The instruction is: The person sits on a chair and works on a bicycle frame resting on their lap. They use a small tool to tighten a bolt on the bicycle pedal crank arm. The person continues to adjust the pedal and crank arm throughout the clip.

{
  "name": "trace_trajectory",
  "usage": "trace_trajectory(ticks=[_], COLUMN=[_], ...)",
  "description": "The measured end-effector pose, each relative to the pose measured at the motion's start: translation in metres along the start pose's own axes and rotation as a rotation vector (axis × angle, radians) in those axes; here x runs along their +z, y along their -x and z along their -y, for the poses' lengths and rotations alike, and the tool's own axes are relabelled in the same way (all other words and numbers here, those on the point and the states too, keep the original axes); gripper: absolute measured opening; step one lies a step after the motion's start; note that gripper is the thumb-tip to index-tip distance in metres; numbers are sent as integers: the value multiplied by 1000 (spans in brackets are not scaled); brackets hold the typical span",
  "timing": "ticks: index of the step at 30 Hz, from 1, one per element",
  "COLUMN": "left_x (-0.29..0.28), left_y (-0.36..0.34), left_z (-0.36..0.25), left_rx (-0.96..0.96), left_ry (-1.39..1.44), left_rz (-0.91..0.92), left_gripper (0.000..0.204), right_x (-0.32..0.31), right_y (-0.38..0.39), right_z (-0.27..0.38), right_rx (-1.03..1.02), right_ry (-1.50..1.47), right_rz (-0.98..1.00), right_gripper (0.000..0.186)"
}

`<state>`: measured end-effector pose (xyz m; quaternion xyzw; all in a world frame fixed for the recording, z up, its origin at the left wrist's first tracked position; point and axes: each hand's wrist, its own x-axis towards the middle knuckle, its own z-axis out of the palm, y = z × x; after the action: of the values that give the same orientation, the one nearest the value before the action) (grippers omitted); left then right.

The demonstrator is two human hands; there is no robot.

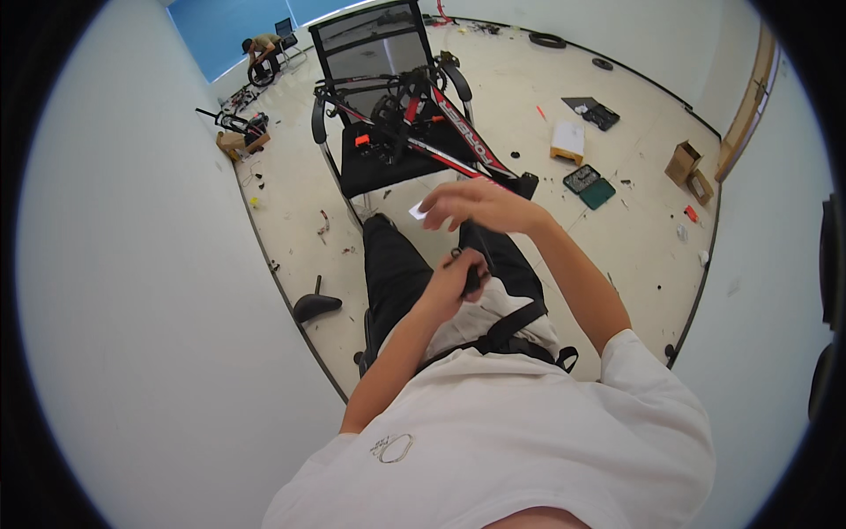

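- Across the seat of the black mesh-backed armchair (357, 182): black-and-red bicycle frame (467, 132), overhanging the front right corner.
- Left hand (462, 275): closed round a small black object (472, 281) — kind unclear.
- Right hand (483, 206): raised, fingers loosely bent, blurred; any grip, cannot tell.
- Floor, near left edge: black padded saddle (317, 307), detached.
- Progress, judged: frame resting on chair, apparently wheelless — saddle unmounted.

Before us, the bike frame (467, 132) lies across the chair (370, 57). On the floor (291, 203), the saddle (315, 307) lies to our left; to our right we have 2 tool cases (599, 191), with 2 boxes (682, 165) farther right.
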<state>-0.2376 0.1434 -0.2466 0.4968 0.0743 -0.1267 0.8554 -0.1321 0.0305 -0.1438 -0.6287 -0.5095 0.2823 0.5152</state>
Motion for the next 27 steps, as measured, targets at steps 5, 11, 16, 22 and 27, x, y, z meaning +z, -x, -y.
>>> trace_trajectory(ticks=[5, 11, 16, 22, 27], left_x=[-16, -1, 4, -8, 21], left_y=[1, 29, 16, 16, 46], left_z=[-27, -46, -8, -46, -47], left_rx=[166, 260, 2, 189, 244], left_ry=[133, -84, -214, 109, -211], left_rz=[-97, 86, 53, -73, 86], left_gripper=[24, 29, 19, 27, 34], right_x=[38, -15, 4, 39, -16], right_y=[42, 27, 10, 41, 8], right_z=[0, -72, -1, -12, -56], right_rx=[-137, 49, -58, -196, -68], right_ry=[602, 508, 277, 713, 547], right_rz=[-90, -321, -248, -197, -523], right_gripper=[98, 83, 97, 119, 89])
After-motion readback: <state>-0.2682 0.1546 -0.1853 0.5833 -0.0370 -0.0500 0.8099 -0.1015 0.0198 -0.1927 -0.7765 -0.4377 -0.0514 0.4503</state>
